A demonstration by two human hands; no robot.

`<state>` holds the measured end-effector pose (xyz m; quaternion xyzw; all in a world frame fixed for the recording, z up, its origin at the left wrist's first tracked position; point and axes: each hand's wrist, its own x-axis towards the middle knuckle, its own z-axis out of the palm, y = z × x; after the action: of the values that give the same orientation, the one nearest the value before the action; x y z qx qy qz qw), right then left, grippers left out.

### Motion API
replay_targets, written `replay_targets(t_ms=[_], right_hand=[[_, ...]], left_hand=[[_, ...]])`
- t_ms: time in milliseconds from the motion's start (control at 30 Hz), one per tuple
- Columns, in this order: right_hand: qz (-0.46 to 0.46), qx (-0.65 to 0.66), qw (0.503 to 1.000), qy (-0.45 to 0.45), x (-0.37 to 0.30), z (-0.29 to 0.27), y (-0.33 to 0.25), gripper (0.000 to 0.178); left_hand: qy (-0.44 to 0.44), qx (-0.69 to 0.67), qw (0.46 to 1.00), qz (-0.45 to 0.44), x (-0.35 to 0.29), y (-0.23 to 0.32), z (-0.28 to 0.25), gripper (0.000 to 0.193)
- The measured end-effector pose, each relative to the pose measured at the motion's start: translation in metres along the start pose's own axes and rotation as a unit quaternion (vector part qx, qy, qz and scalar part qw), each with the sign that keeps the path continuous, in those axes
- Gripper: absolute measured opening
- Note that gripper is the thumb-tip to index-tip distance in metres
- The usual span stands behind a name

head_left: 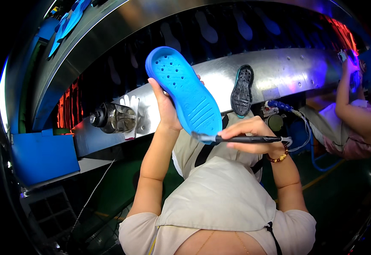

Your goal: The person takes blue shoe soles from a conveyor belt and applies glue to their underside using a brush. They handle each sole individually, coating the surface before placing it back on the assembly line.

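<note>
A bright blue shoe sole (pixel 189 95), with small round holes at its far end and grooves toward the near end, is held up in my left hand (pixel 166 106). The thumb lies along its left side and fingertips show at the right edge. My right hand (pixel 253 129) grips a black-handled brush (pixel 253 139) with a pale cord or tube at its rear end. The brush's bristles meet the near end of the blue sole. A black sole with a teal edge (pixel 242 91) lies on the metal ledge, beyond my right hand.
On the metal ledge (pixel 287 68) at left are a dark clear bottle (pixel 117 118) and a white glove (pixel 130 106). Several soles line the dark recess behind. A blue box (pixel 43 157) is at far left. A co-worker (pixel 355 114) sits at right, past blue tubing (pixel 279 105).
</note>
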<state>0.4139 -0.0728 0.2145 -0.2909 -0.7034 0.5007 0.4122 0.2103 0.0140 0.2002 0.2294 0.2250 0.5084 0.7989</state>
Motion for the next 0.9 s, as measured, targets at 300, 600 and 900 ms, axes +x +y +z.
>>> replay_targets(t_ms=[300, 600, 900], right_hand=[[0.055, 0.361, 0.912, 0.187, 0.007, 0.01, 0.017, 0.018], [-0.008, 0.109, 0.977, 0.185, 0.008, 0.02, -0.006, 0.017], [-0.034, 0.028, 0.988, 0.149, 0.019, -0.01, -0.016, 0.018]], left_hand=[[0.018, -0.045, 0.999, 0.013, -0.007, 0.005, 0.032, 0.072], [-0.023, -0.093, 0.995, 0.017, -0.012, -0.01, 0.024, 0.062], [-0.045, -0.056, 0.997, -0.017, -0.005, -0.006, 0.026, 0.061]])
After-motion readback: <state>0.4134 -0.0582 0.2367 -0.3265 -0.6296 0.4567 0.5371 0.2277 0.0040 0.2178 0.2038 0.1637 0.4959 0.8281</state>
